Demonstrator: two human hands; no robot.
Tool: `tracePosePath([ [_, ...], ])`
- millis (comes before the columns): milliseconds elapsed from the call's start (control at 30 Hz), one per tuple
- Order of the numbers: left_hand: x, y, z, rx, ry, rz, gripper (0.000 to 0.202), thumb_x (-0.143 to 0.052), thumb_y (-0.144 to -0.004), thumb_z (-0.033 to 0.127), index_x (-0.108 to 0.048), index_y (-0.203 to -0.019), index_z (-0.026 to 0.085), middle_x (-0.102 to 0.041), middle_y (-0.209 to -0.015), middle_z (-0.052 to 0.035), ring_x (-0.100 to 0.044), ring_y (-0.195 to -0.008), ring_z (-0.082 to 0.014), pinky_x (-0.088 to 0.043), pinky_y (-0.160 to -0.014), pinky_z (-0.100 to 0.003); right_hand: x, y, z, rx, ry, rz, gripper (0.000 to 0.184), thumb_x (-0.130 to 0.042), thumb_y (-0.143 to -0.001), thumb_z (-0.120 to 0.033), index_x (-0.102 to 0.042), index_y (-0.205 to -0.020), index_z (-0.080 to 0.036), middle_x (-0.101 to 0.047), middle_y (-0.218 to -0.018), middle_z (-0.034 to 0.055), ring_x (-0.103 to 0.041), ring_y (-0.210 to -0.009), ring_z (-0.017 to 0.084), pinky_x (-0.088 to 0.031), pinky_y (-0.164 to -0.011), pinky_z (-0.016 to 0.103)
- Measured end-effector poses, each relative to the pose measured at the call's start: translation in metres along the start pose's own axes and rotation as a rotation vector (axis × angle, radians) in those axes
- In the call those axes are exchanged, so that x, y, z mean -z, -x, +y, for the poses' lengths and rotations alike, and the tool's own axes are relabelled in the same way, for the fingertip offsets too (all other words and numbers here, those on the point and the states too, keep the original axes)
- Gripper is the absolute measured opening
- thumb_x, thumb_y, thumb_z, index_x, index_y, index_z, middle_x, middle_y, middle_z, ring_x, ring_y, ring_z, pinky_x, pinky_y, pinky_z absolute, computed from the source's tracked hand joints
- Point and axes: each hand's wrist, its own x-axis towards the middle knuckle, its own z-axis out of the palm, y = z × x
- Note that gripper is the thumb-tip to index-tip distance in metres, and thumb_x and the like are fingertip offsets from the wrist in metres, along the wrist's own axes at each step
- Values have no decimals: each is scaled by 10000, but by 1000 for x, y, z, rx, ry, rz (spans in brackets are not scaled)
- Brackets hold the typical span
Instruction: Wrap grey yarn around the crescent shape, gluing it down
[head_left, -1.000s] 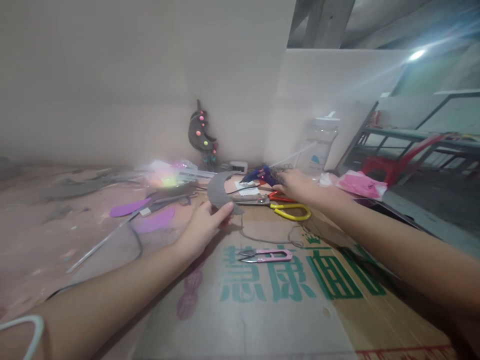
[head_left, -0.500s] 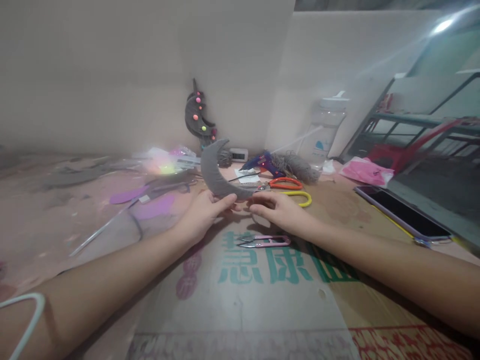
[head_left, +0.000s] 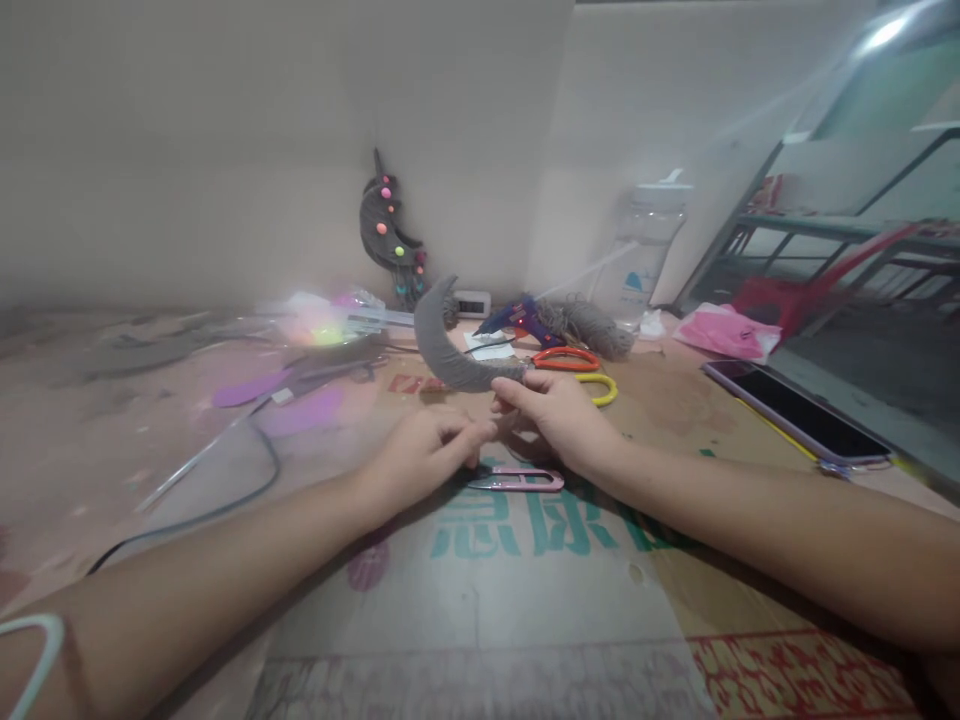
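A grey yarn-wrapped crescent moon [head_left: 442, 345] is held up over the cardboard by my right hand [head_left: 559, 415], its thumb and fingers pinching the lower right end. My left hand [head_left: 427, 455] is lower and to the left, apart from the crescent, with fingers curled and thumb pressed in. Whatever may be between those fingertips is too small to see. Thread snips with a pink handle [head_left: 525, 482] lie flat just below both hands; the left fingers cover part of the blade side. Behind my right hand rest scissors with one orange and one yellow handle [head_left: 568, 358].
A decorated moon with coloured balls [head_left: 382, 228] leans against the wall. Along the back are a blue glue gun [head_left: 525, 318], grey yarn [head_left: 592, 325], a small digital clock [head_left: 474, 303] and a clear bottle [head_left: 649, 250]. A phone [head_left: 799, 410] lies right; a dark cable [head_left: 274, 470] lies left.
My left hand has let go of the crescent and moved down toward the snips. The crescent, now in my right hand alone, has shifted slightly right in view.
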Motion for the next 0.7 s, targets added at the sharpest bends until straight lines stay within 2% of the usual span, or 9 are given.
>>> tracePosePath([
  [67,2,4,4,-175,-165,83,344,-483,-941,432,-671,-771,200,-705,-811,-59,-639,-814,-201,-469,-790,-318,2,0,0,39,79,-6,353,-696,-753,-504,-656,-682,-160,-555,-554,-32,-426,-453,87,-321,-447,233],
  [133,4,5,5,-314,-295,213,220,-538,-925,373,-670,-970,202,-709,-1056,-88,-613,-1052,-234,-433,-952,-375,2,2,-1,57,146,-58,343,-669,-770,-497,-651,-675,-167,-496,-505,-51,-390,-440,87,-298,-439,233],
  [167,5,5,4,-350,-346,263,224,-547,-922,354,-652,-1048,201,-687,-1161,-97,-566,-1171,-251,-386,-1030,-412,1,3,-1,73,178,-86,333,-661,-776,-481,-638,-657,-170,-484,-500,-54,-389,-447,88,-294,-442,231],
  [233,7,2,1,-340,-428,303,267,-544,-924,349,-624,-1132,201,-663,-1245,-96,-476,-1309,-272,-272,-1134,-479,-1,6,-3,121,243,-130,317,-646,-789,-426,-595,-602,-175,-490,-513,-49,-406,-477,90,-300,-459,227],
  [300,8,-1,-3,-284,-467,287,283,-538,-926,379,-630,-1131,208,-696,-1185,-79,-514,-1276,-270,-185,-1179,-506,-3,8,-4,149,302,-161,310,-629,-802,-386,-573,-581,-176,-503,-523,-44,-418,-491,90,-302,-467,222],
  [367,8,-3,-7,-241,-462,251,290,-528,-930,404,-647,-1115,214,-725,-1117,-65,-601,-1152,-250,-161,-1189,-497,-3,8,-4,131,332,-204,314,-601,-830,-401,-602,-615,-173,-513,-518,-42,-414,-472,88,-290,-453,221],
  [567,7,-5,-13,-198,-398,224,250,-503,-950,331,-679,-1107,249,-764,-1016,-22,-661,-951,-206,-250,-1106,-446,12,5,-2,152,429,-285,276,-560,-884,-413,-674,-792,-179,-550,-566,-44,-458,-480,99,-333,-475,222],
  [633,6,-5,-12,-199,-395,218,257,-487,-957,316,-682,-1110,248,-764,-1017,-21,-656,-948,-203,-257,-1090,-429,20,5,-1,232,548,-259,284,-521,-921,-410,-690,-866,-188,-597,-612,-27,-509,-524,117,-354,-510,230],
  [700,6,-5,-10,-202,-391,209,270,-468,-963,311,-680,-1114,242,-762,-1035,-23,-652,-953,-200,-261,-1080,-414,27,5,1,418,763,-198,285,-478,-957,-370,-699,-925,-193,-671,-727,14,-568,-625,141,-370,-580,247],
])
